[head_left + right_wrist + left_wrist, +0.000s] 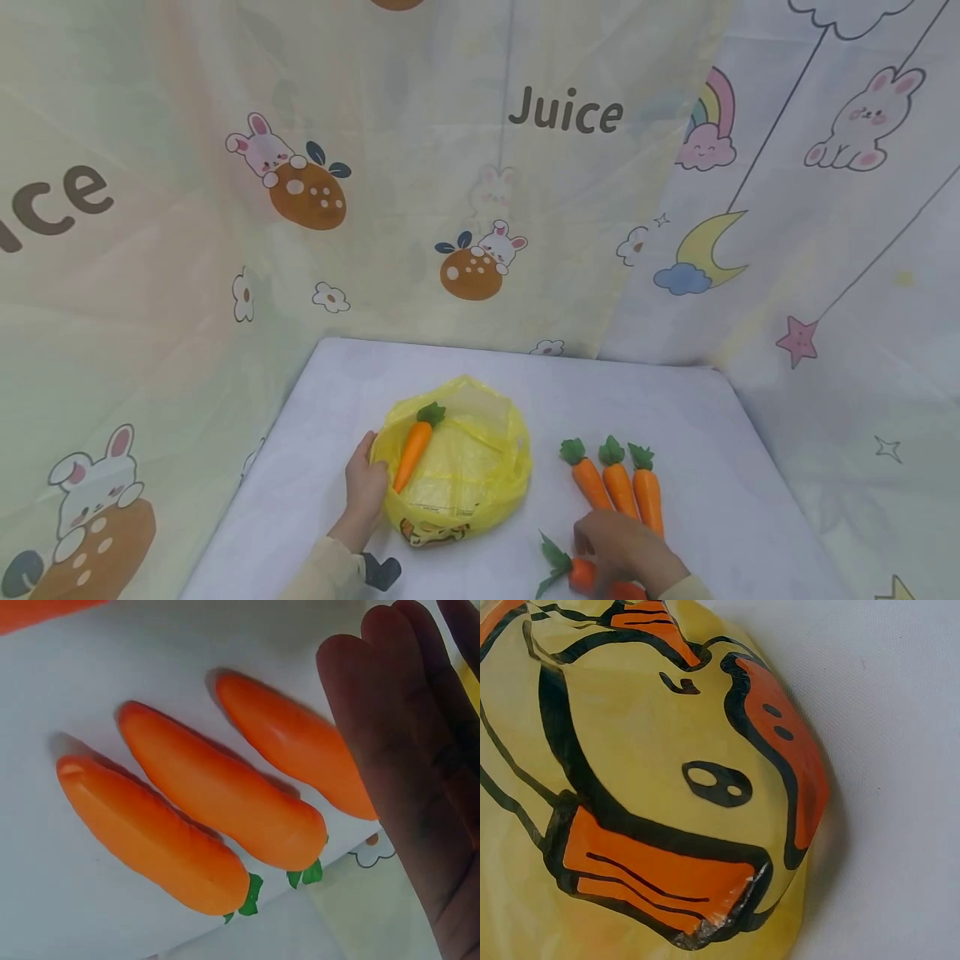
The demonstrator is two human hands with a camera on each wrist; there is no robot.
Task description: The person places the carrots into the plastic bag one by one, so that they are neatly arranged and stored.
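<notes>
On the left of the table, my left hand [367, 481] grips the left rim of a yellow plastic bag [517, 467]. The bag's mouth faces up, and one toy carrot [414, 450] with green leaves lies inside. A printed duck face on the bag [645, 750] fills the left wrist view, where no fingers show. My right hand [626, 546] is over another carrot [582, 575] near the front edge, its leaves pointing left. In the right wrist view my right fingers [397, 727] look nearly straight; the thumb and any contact with that carrot are hidden.
Just beyond my right hand, three more carrots lie side by side: a left one [590, 483], a middle one [618, 490] and a right one [648, 500]. The white table [360, 375] meets printed cloth walls [420, 167] at the back and sides.
</notes>
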